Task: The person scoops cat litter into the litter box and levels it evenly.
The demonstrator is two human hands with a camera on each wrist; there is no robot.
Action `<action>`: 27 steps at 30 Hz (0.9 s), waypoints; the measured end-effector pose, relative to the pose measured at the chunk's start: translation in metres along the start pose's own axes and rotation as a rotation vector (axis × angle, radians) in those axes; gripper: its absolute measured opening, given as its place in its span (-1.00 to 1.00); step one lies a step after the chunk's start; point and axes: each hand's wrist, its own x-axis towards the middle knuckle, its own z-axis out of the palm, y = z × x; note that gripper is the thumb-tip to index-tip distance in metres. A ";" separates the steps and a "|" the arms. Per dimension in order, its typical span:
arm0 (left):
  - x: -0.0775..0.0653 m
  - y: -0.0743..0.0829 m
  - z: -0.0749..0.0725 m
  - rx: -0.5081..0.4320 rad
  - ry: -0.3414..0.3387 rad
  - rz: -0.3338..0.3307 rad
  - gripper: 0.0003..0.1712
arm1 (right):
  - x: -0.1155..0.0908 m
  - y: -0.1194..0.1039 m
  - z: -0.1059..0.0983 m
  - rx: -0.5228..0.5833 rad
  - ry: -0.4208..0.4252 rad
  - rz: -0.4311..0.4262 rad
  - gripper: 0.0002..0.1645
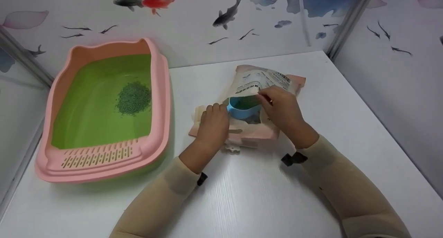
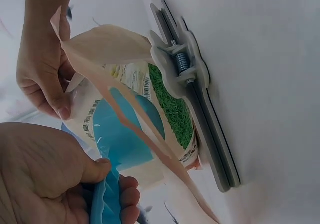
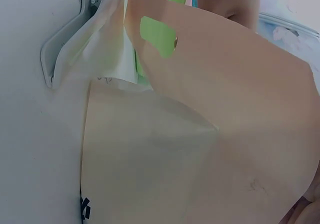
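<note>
My left hand (image 1: 214, 124) grips the ribbed handle of a blue scoop (image 2: 125, 139), whose cup sits inside the mouth of a pink and cream printed bag (image 1: 249, 79). The bag lies on the table; green pellets (image 2: 172, 114) show in its opening in the left wrist view. Green shows within the scoop's rim too, though how full the cup is I cannot tell. With thumb and fingers, my right hand (image 1: 283, 108) pinches the upper edge of the bag's opening. In the right wrist view, the bag's side hides most of the scoop and hands.
Left of the bag stands a pink-rimmed litter tray (image 1: 162, 92) with a green base and a heap of green pellets (image 1: 134, 98) inside. A grey spring clip (image 2: 200, 114) lies by the bag's near edge. A fish-patterned wall (image 1: 193, 23) bounds the table's back.
</note>
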 end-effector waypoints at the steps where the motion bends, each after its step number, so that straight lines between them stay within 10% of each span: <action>1: -0.001 -0.002 0.001 -0.009 0.018 0.003 -0.56 | 0.000 0.000 0.000 0.003 0.005 -0.006 -0.75; 9: -0.013 -0.012 0.005 -0.096 0.156 0.041 -0.81 | 0.001 0.001 -0.001 0.024 0.038 -0.037 -0.77; 27: -0.031 -0.027 0.006 -0.199 0.167 -0.005 -0.87 | 0.001 0.000 -0.001 0.031 0.032 -0.033 -0.78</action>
